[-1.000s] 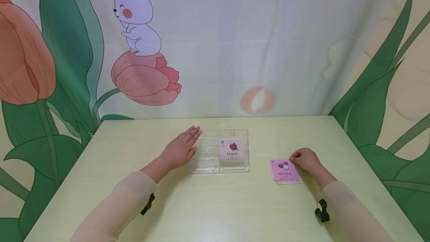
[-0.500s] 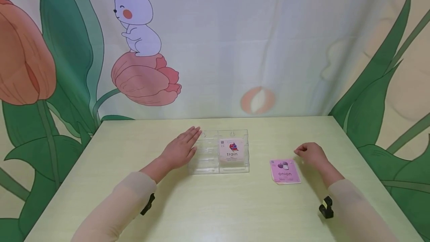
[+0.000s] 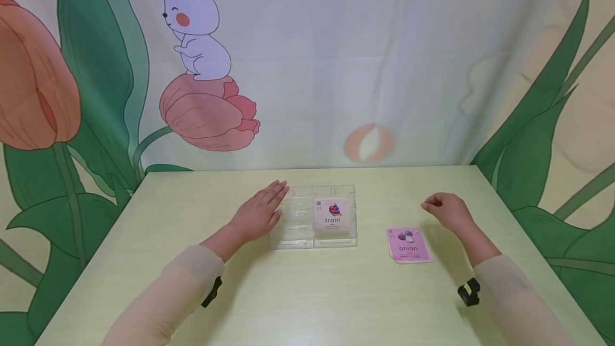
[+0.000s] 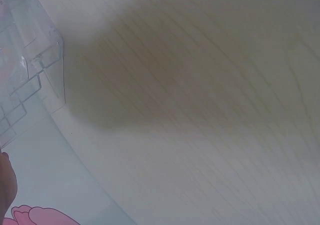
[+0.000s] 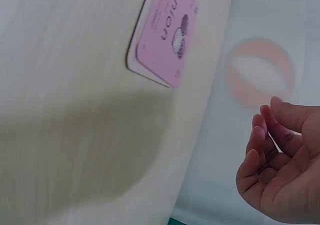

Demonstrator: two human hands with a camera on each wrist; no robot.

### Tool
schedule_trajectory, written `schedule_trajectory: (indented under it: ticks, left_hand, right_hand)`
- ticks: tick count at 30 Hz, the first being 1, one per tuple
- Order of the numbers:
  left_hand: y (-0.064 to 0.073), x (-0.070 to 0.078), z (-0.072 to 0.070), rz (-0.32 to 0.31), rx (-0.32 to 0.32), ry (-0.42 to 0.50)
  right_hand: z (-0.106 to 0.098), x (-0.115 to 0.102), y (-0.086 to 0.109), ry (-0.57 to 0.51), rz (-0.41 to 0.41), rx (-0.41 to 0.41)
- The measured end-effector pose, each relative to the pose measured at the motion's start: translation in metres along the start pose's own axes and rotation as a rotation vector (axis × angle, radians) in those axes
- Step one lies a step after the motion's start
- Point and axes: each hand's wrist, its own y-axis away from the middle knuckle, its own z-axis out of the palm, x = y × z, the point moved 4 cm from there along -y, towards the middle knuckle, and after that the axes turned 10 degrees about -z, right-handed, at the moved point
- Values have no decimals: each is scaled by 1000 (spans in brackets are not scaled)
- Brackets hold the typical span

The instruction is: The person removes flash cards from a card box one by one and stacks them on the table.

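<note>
A transparent plastic card rack [image 3: 292,223] with two columns lies in the middle of the table in the head view. My left hand [image 3: 257,212] is at its left edge, fingers straight and together, overlapping the rack's upper left corner. In the rack's right column sits a pale pink "train" card [image 3: 331,215]. To the right of the rack is a small stack of pink cards [image 3: 408,245], an "onion" card on top. My right hand [image 3: 449,211] hovers above and right of this stack. The right wrist view shows its fingers loosely curled, thumb near the index fingertip, holding nothing.
The pale wooden table [image 3: 336,298] ends at a printed curtain [image 3: 307,84] with a rabbit, tulips and leaves. The rack's corner shows at the left of the left wrist view. A dark wrist device [image 3: 468,291] hangs under the right sleeve.
My right hand has left the upper right corner of the card stack and moved up and right, away from it. My left hand, the rack and the cards have stayed in place.
</note>
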Motion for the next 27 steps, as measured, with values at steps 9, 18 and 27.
schedule_trajectory:
  ticks: [9, 18, 27]
  left_hand:
    - [0, 0, 1, -5, -9, -9]
    - [-1, 0, 0, -2, -13, -21]
    - [0, 1, -2, -6, -10, -15]
  right_hand:
    - [-5, -19, 2, -1, -70, 45]
    - [-8, -41, 4, 6, -129, 123]
    - [-4, -64, 9, -46, -148, 172]
